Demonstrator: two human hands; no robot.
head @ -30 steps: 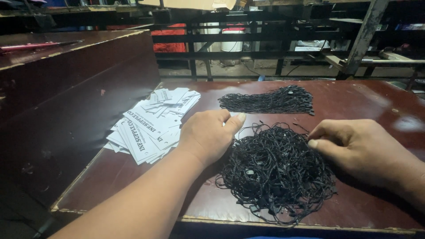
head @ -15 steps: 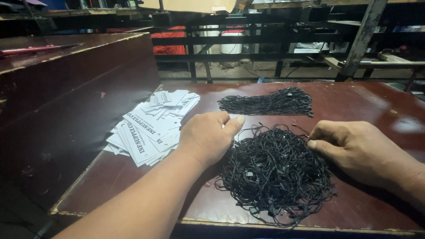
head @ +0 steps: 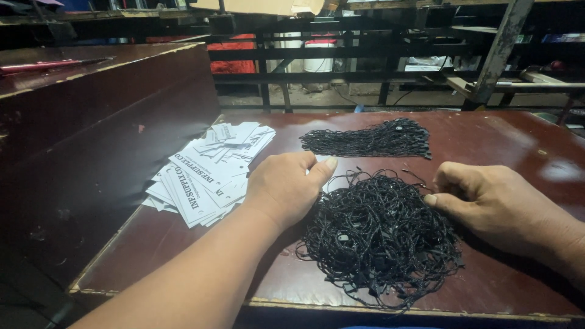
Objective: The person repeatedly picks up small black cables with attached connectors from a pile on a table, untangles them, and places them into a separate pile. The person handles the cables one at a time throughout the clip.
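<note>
- Observed a tangled heap of black string loops (head: 379, 234) lying on a dark red-brown worktable (head: 524, 146), close to its near edge.
- Found the left hand (head: 286, 186) resting palm down at the left margin of that heap, fingers curled loosely together, thumb stretched toward the strings; could not tell whether any strand was pinched beneath.
- Found the right hand (head: 490, 201) at the right margin of the heap, fingers bunched and bent inward, thumb tip pressed toward the forefinger right at the strands; could not tell for certain whether a strand lay between them.
- Noted a second, neater bundle of black string loops (head: 368, 140) laid out lengthwise farther back on the table, well apart from both hands.
- Noted a fanned pile of white printed paper tags (head: 204, 176) just left of the left hand, partly overlapping one another, near the table's left edge.
- Recorded a raised dark wooden ledge (head: 103, 116) along the left side, and dark metal racking (head: 378, 55) behind the table.
</note>
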